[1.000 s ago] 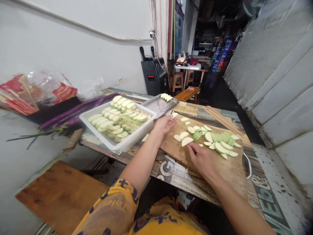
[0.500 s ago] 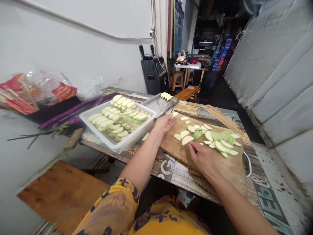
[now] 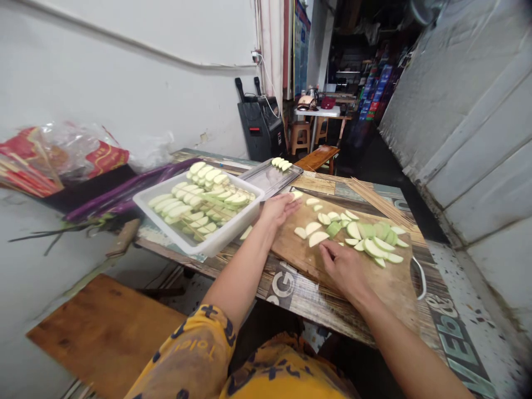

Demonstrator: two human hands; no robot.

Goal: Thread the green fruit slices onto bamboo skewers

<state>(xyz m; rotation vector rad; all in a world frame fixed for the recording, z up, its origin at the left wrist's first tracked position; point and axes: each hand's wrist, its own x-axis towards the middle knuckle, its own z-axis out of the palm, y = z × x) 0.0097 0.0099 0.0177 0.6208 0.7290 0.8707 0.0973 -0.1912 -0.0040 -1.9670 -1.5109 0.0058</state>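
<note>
My left hand (image 3: 283,208) reaches over the far-left part of a wooden cutting board (image 3: 299,256), fingers stretched out. Its fingertips are beside a pale slice (image 3: 296,195); whether they touch it I cannot tell. My right hand (image 3: 343,265) is low over the board, thumb and forefinger pinched together. The tips are close to a half-round, pale slice (image 3: 318,239); what is in the pinch is too small to make out. More green-skinned slices (image 3: 376,244) are heaped to the right of my hands, with several loose ones between.
Left of the board, a white plastic tub (image 3: 216,245) holds skewered slices. Behind it, a clear lid (image 3: 270,178) bears a few slices. Bare skewers (image 3: 378,200) lie at the far right. Long purple eggplants (image 3: 112,194) rest by the wall, near a wooden stool (image 3: 103,332).
Both hands stay almost in the same place, and the slices lie as before. The whole view has shifted slightly.
</note>
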